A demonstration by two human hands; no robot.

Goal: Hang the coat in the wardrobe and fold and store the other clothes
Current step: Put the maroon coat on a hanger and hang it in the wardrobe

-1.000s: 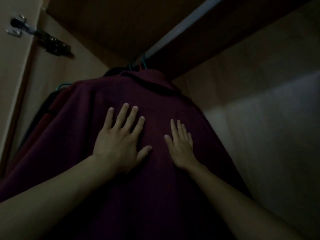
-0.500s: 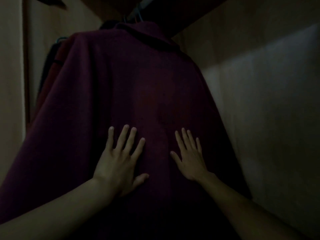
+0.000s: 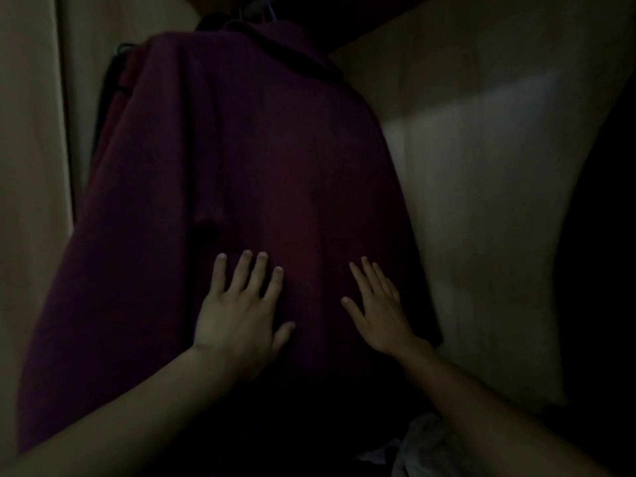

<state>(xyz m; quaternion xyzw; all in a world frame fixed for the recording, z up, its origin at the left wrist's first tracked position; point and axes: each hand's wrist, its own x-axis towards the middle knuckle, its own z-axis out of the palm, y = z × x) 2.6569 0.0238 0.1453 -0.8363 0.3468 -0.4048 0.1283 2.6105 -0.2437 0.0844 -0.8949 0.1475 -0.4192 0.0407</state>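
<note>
The left hand (image 3: 237, 318) and the right hand (image 3: 378, 315) have been slid lower down the dark red coat (image 3: 275, 160), which is hung in the wardrobe (image 3: 481, 208). Left of the coat, other dark clothes (image 3: 115, 80) are hung (hard to see in the dim light). Both hands are laid flat on the coat, fingers straight. Below the coat's right edge, a pale cloth (image 3: 425, 438) is seen.

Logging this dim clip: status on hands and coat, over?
Left hand and right hand open, flat on the coat. Coat hanging in the wardrobe, darker garments behind it at left. Nothing in the way; pale cloth lies low right.
</note>
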